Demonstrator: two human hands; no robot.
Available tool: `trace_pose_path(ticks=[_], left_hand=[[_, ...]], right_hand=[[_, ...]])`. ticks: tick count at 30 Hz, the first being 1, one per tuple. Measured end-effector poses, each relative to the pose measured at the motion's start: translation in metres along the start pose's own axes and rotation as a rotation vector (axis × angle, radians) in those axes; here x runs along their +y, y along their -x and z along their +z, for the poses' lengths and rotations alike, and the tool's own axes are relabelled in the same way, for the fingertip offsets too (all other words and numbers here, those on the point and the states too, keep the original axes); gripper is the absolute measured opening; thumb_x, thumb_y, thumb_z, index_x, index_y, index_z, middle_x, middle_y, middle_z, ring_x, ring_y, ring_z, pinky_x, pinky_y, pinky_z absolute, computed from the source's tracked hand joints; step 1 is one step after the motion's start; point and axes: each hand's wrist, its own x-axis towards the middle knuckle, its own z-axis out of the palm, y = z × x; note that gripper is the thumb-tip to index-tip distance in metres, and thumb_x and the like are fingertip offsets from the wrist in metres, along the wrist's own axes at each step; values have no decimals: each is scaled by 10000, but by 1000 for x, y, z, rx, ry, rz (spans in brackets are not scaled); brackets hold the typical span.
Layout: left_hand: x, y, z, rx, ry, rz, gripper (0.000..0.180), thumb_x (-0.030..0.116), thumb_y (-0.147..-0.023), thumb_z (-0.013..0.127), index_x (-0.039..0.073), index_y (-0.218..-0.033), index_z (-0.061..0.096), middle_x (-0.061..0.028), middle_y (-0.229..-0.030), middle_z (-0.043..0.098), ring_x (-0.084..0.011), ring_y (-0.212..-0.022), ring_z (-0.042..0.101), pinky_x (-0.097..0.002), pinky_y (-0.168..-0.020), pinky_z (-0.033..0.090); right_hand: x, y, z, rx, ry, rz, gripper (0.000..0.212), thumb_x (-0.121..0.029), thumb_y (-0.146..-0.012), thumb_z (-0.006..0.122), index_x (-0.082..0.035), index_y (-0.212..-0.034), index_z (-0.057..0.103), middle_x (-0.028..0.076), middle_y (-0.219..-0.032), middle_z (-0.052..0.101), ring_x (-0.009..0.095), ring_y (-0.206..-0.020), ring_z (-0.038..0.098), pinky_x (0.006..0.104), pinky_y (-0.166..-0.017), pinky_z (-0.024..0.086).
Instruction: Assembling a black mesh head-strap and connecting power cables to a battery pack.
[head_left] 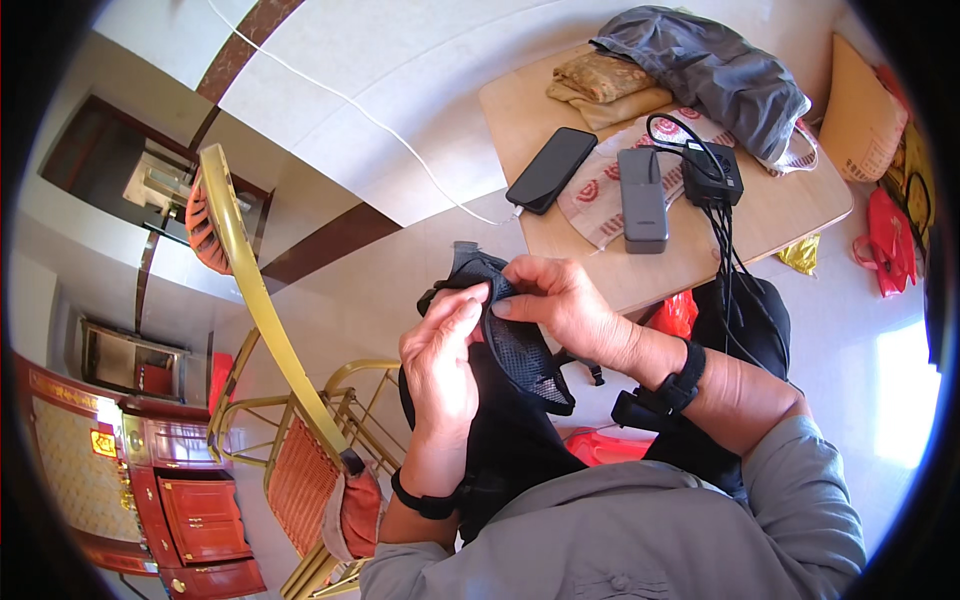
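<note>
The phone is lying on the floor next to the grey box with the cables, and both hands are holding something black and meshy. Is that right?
Not quite. The phone lies on the wooden table, not the floor, near the grey box. The head view shows this. Both the left hand and right hand do hold the black mesh piece.

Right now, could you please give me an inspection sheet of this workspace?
Surface: wooden table, partly covered.
Job's things: black mesh strap of a dark bag on the lap.
Clutter: black phone, grey power bank, black box, folded cloth, grey garment.
Hands: left hand and right hand both pinch the strap.
Cables: white cable to the phone; black cables hang off the table.
Surroundings: gold metal chair, red cabinet, tiled floor.
</note>
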Motion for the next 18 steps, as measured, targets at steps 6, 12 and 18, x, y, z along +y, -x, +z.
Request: trace_pose_path(ticks=[6,12,18], left_hand=[[5,-5,-9,188,-862,720,338,11,-725,793,21,-1024,636,-52,-1021,606,-157,-918,573,-267,-720,471],[1,-4,-12,-27,-589,508,197,-32,-763,756,-17,-897,613,-37,-832,600,-135,-726,546,-246,-676,450],[8,-14,-21,-84,21,-90,169,111,-874,702,3,-781,612,-44,-702,600,-114,-627,566,-228,-579,436]], right_hand=[[-13,-1,-11,-120,-265,34,132,-113,-917,671,-7,-995,660,0,-862,660,61,-793,597,230,-738,486],[-9,0,-18,-189,-336,78,168,-130,-931,665,7,-1028,667,8,-886,671,77,-835,615,235,-792,494],[-15,1,-15,-152,-306,133,191,-125,-919,676,17,-1047,666,36,-909,686,98,-823,637,247,-769,515]])
